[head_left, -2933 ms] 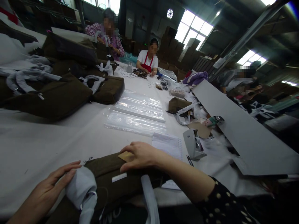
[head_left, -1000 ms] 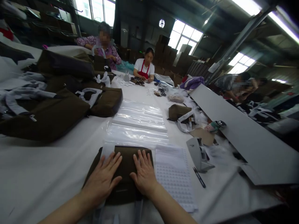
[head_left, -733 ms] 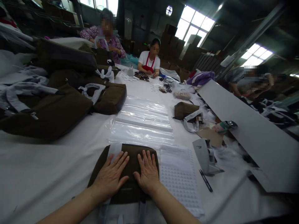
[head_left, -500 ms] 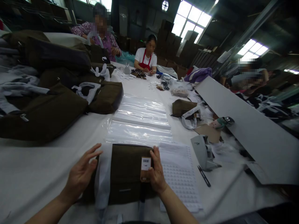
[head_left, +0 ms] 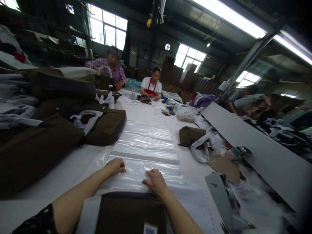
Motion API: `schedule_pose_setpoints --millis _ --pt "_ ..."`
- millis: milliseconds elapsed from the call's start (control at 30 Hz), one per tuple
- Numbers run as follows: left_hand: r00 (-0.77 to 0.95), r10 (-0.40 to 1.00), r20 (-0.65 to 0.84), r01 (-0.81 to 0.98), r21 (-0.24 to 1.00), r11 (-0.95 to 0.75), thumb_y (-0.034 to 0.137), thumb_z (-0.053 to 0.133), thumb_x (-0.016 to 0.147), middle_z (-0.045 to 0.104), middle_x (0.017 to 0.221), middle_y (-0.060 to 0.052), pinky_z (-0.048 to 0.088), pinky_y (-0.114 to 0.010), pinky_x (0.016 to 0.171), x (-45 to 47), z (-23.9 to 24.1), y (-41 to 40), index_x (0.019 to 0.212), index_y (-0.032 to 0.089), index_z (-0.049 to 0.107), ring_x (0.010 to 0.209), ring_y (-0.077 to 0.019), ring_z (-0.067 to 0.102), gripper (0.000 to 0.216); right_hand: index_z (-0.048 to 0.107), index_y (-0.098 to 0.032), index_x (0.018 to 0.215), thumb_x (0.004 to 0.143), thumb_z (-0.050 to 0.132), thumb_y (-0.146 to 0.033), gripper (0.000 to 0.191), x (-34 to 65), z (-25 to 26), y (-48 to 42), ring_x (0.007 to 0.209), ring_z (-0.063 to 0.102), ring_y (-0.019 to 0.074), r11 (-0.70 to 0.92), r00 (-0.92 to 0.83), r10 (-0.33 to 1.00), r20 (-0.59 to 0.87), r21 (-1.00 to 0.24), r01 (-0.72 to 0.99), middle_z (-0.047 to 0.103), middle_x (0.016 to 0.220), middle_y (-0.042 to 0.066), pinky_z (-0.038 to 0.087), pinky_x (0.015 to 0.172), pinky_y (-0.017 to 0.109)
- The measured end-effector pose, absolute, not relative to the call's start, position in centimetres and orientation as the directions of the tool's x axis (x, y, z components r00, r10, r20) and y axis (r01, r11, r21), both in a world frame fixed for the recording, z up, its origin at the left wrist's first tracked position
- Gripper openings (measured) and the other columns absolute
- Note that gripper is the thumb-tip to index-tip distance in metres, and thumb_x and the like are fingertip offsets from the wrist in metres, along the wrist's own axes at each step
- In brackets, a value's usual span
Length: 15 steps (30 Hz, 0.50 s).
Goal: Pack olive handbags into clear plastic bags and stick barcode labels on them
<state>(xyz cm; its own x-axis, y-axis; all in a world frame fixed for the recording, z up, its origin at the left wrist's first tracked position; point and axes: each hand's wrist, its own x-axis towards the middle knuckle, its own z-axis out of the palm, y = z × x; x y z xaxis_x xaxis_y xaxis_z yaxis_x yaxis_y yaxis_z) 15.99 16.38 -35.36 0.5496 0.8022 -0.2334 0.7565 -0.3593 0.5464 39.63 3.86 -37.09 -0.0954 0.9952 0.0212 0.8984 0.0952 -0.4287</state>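
Observation:
A folded brown bag with a barcode tag lies at the table's near edge, between my forearms. Just beyond it lies a stack of clear plastic bags. My left hand rests on the near left part of the top plastic bag with its fingers curled in. My right hand has its fingers curled on the near edge of the same bag, just past the brown bag's far edge. A white sticker sheet lies to the right of the brown bag.
Brown bags with white handles are heaped on the left. On the right are a small brown bag, a white device, a tape dispenser and a long grey board. Other people sit at the far end and right side.
Both hands left the folded brown bag, where they had pressed it flat and set the tag, and reached forward onto the plastic bags. The view tilted up.

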Motion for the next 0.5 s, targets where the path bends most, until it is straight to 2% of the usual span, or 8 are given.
schedule_pose_setpoints --millis 100,200,300,400,500 --pt "0.593 0.744 -0.308 0.769 0.493 -0.408 0.038 0.052 0.086 0.057 0.063 0.001 0.045 -0.029 0.065 16.4 -34.7 17.5 0.067 0.013 0.057 0.061 -0.0118 0.054 0.032 0.068 -0.022 0.087 0.082 0.060 -0.028 0.011 40.0 -36.7 4.8 0.088 0.058 0.0194 0.109 -0.119 0.993 -0.011 -0.313 0.944 0.065 0.086 0.004 0.043 0.079 0.027" --pt "0.621 0.740 -0.258 0.747 0.480 -0.460 0.040 0.035 0.091 0.059 0.066 -0.002 0.041 -0.027 0.064 16.5 -32.6 17.7 0.066 0.016 0.056 0.064 -0.0144 0.055 0.041 0.064 -0.018 0.086 0.090 0.044 -0.017 0.021 40.5 -35.7 6.3 0.084 0.058 0.0175 0.086 -0.090 0.996 -0.003 -0.286 0.955 0.064 0.082 0.005 0.041 0.076 0.025" --pt "0.621 0.769 -0.151 0.740 0.438 -0.511 0.047 0.044 0.083 0.062 0.074 -0.005 0.037 -0.028 0.063 16.4 -30.6 16.8 0.073 0.018 0.056 0.070 -0.0192 0.056 0.033 0.058 -0.014 0.097 0.095 0.028 -0.015 0.030 40.8 -34.2 7.6 0.083 0.056 0.0185 0.058 -0.051 0.998 0.038 -0.243 0.968 0.062 0.085 0.008 0.040 0.075 0.028" --pt "0.646 0.760 -0.072 0.719 0.392 -0.574 0.033 0.048 0.082 0.063 0.079 -0.006 0.036 -0.029 0.067 15.7 -29.5 15.6 0.075 0.019 0.057 0.077 -0.0215 0.057 0.018 0.055 -0.015 0.106 0.094 0.035 -0.017 0.023 41.0 -32.7 8.0 0.091 0.055 0.0186 0.136 -0.128 0.990 0.053 -0.206 0.969 0.061 0.095 0.009 0.038 0.081 0.029" --pt "0.670 0.741 -0.042 0.699 0.373 -0.611 0.023 0.040 0.085 0.064 0.076 -0.004 0.037 -0.027 0.068 15.0 -29.2 15.0 0.073 0.019 0.056 0.075 -0.0189 0.058 0.021 0.059 -0.017 0.100 0.089 0.049 -0.017 0.015 41.4 -31.7 7.6 0.096 0.054 0.0188 0.238 -0.240 0.971 0.008 -0.167 0.957 0.062 0.098 0.008 0.038 0.084 0.028"
